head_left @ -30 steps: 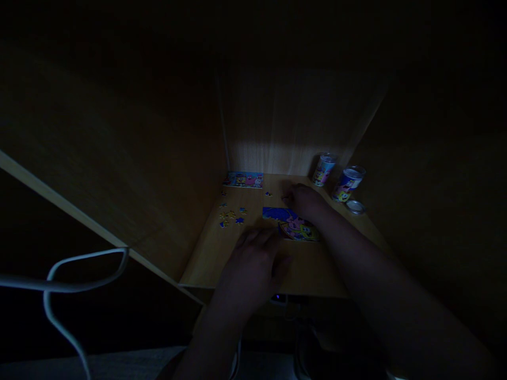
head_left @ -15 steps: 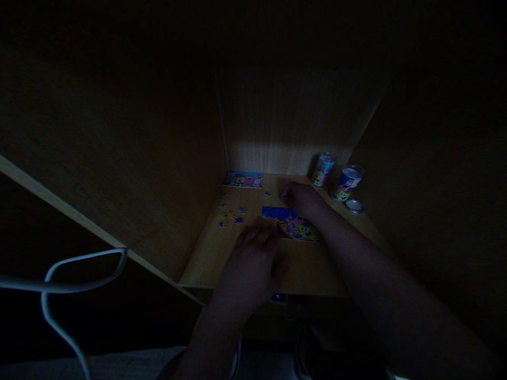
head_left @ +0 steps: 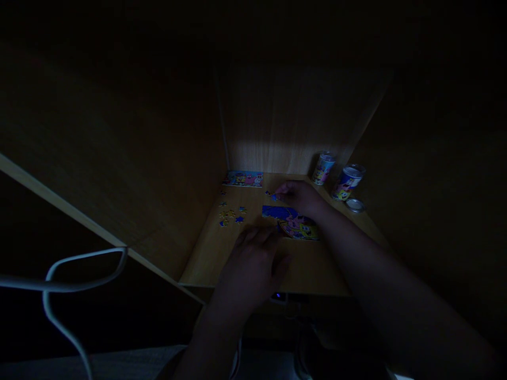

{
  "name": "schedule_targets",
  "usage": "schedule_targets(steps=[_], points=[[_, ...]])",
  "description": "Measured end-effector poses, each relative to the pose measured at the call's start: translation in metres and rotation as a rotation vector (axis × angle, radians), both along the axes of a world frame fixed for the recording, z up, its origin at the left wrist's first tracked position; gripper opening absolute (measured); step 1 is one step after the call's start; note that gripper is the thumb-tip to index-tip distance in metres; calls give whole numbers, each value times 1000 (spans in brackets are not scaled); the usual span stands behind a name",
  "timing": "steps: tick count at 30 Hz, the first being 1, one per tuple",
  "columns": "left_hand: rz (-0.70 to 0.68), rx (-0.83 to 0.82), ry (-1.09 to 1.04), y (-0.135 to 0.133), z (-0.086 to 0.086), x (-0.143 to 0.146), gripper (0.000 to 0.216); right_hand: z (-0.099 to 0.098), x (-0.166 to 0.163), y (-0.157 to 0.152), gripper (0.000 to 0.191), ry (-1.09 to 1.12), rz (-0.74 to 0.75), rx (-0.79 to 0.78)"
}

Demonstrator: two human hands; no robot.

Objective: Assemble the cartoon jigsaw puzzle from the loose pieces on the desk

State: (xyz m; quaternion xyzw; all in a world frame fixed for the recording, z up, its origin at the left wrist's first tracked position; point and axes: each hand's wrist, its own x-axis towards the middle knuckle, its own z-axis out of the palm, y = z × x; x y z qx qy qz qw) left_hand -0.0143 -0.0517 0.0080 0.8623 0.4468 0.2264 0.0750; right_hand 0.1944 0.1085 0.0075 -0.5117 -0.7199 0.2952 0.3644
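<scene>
My right hand (head_left: 299,197) reaches over the wooden shelf, fingers pinched on a small blue puzzle piece (head_left: 274,197). Just behind that piece lies another loose piece (head_left: 268,193). Below the hand is a partly joined jigsaw puzzle (head_left: 297,226) with blue, pink and yellow areas; my forearm covers its right end. My left hand (head_left: 253,261) rests palm down, fingers stretched and slightly apart, their tips by the puzzle's lower left edge. Several loose puzzle pieces (head_left: 227,214), yellow and blue, are scattered left of the puzzle.
At the back left lies a joined picture strip (head_left: 243,179). Two printed cans (head_left: 323,169) stand at the back right, with a round metal lid (head_left: 355,206) beside the nearer one. Wooden walls enclose the shelf (head_left: 206,264). A white cable (head_left: 87,256) loops at left. Light is very dim.
My right hand has shifted slightly left, and the blue piece at its fingertips now shows clearly beside the loose piece. My left hand has stayed almost still.
</scene>
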Motion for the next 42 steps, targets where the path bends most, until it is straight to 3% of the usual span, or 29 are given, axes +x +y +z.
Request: schedule_targets(steps=[6,15,23,35,38,42], points=[[0,4,-2,0,-2,0,41,-8,-1,3,16,26,60,12],[-4,-1,3,0,-2,0,37,-6,-1,-2,33,-207,54,160],[2,-4,1,0,0,1,38,-1,-2,-7,13,-250,8,183],[-8,5,-3,0,-1,0,39,-2,0,-3,8,-180,4,114],[53,48,-49,3,-5,-2,40,-3,2,-3,8,-224,-18,142],[270,138,-71,12,-9,-11,45,0,3,-4,10,-346,-56,163]])
